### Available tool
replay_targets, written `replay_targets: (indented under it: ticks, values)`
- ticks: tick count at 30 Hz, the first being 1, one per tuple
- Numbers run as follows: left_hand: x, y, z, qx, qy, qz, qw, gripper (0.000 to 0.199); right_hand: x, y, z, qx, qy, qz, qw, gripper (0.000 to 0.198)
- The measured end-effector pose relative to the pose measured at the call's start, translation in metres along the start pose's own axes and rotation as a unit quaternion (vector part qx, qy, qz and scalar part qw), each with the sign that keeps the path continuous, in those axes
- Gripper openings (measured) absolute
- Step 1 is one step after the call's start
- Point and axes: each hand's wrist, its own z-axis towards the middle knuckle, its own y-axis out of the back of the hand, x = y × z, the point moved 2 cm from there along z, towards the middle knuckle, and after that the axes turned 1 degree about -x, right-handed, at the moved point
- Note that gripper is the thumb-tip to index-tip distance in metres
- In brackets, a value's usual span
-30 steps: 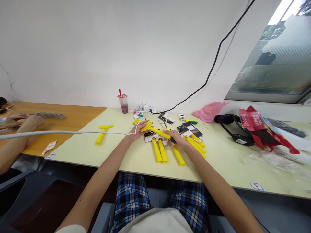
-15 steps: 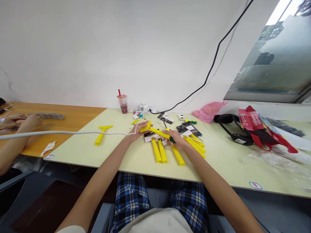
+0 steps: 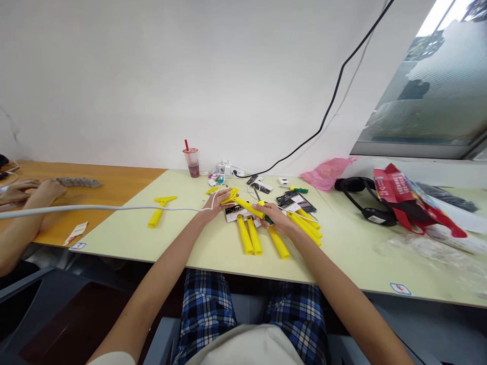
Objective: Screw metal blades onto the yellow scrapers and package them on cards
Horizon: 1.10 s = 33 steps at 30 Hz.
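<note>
My left hand (image 3: pixel 215 207) is closed around the head of a yellow T-shaped scraper (image 3: pixel 245 205), whose tubular handle slants down to the right. In my right hand (image 3: pixel 277 217) is a screwdriver (image 3: pixel 269 220) with a green and yellow handle, its metal shaft pointing away from me. My right fingers are close to the handle end of the scraper; whether they touch it, I cannot tell. Below the hands lie loose yellow handle tubes (image 3: pixel 244 235), with several more (image 3: pixel 304 229) right of my right hand. Another T-shaped yellow scraper (image 3: pixel 162 210) rests at the left.
Black printed cards (image 3: pixel 300 202) and a second screwdriver (image 3: pixel 299 190) lie beyond my right hand. A drink cup (image 3: pixel 193 165) and plugs (image 3: pixel 224 167) stand by the wall. A white cable (image 3: pixel 114 208) crosses before me. Headphones (image 3: pixel 365 203) and a red bag (image 3: pixel 403 197) are right; a co-worker's hands (image 3: pixel 49 192) are left.
The handle end of the held scraper has shifted slightly left and down. Both hands keep their grips in nearly the same place.
</note>
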Motion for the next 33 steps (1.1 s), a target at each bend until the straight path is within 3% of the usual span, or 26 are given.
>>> replay_targets:
  ticks: [10, 18, 33]
  values:
    - [-0.0001, -0.0009, -0.0003, 0.007, -0.011, -0.003, 1.0, 0.057, 0.0066, -0.0049, -0.0026, -0.008, -0.018, -0.025, 1.0, 0.048]
    - [-0.0013, -0.0023, -0.0029, 0.026, -0.009, -0.047, 0.999, 0.043, 0.0043, -0.0031, -0.002, 0.001, -0.011, -0.034, 0.999, 0.049]
    - [-0.0054, -0.0067, -0.0043, 0.06, -0.021, -0.042, 0.997, 0.046, 0.0043, -0.0033, -0.0037, -0.002, -0.008, -0.046, 0.999, 0.046]
